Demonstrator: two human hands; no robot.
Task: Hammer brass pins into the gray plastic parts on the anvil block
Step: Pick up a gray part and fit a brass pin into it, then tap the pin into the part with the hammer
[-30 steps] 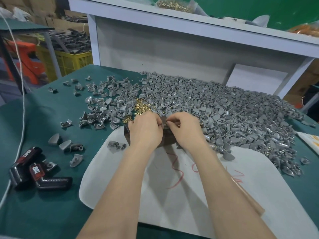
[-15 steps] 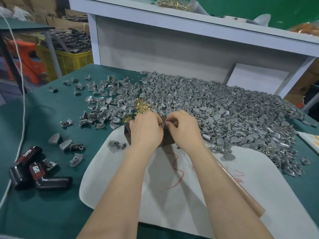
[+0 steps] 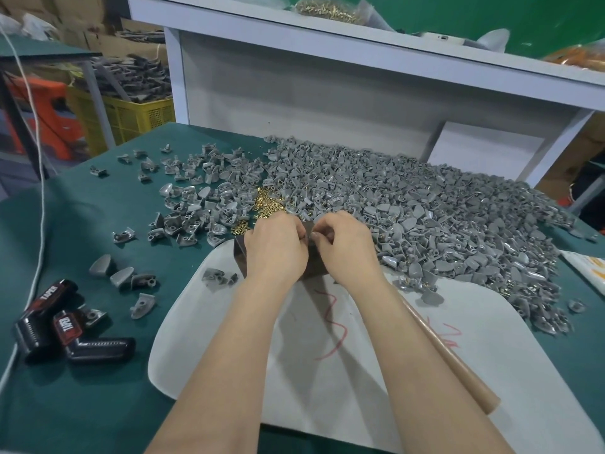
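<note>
Head view, workbench seen over both forearms.

Anvil block (image 3: 240, 253): dark brown, standing at the far edge of a white pad, mid-frame. It is mostly covered by the hands; its left face and a strip of its near face show.

Left hand (image 3: 276, 249): back toward the camera, fingers curled down over the block's top. The fingertips are hidden, so whether it grasps anything cannot be told.

Right hand (image 3: 348, 245): at 3 o'clock of the left hand, fingers curled. Thumb and forefinger tips are drawn together against the left hand's fingers above the block. Whatever lies between them is too small to make out.

Gray plastic parts (image 3: 425, 217): large heap on the green table top (image 3: 98, 388), from 12 to 3 o'clock of the block. A thinner scatter lies from 9 to 11 o'clock, and a few sit on the pad just beside the block at 9 o'clock.

Brass pins (image 3: 266, 204): small loose pile among the parts, at 12 o'clock of the left hand, just beyond it.

White pad (image 3: 376, 404): rounded corners, red scribbles, beneath both forearms.

Wooden handle (image 3: 455, 368): tan, lying on the pad under the right forearm, running toward 5 o'clock. Its far end is hidden.

Black-and-red tools (image 3: 49, 322): lettered "TAPER", at 8 o'clock, well apart from the block, with a white cord (image 3: 42, 204) beside them.

Yellow crate (image 3: 131, 116): at 10 o'clock, beyond the table.

White shelf (image 3: 360, 54): at 12 o'clock, carrying a clear bag of brass pieces (image 3: 327, 9).
</note>
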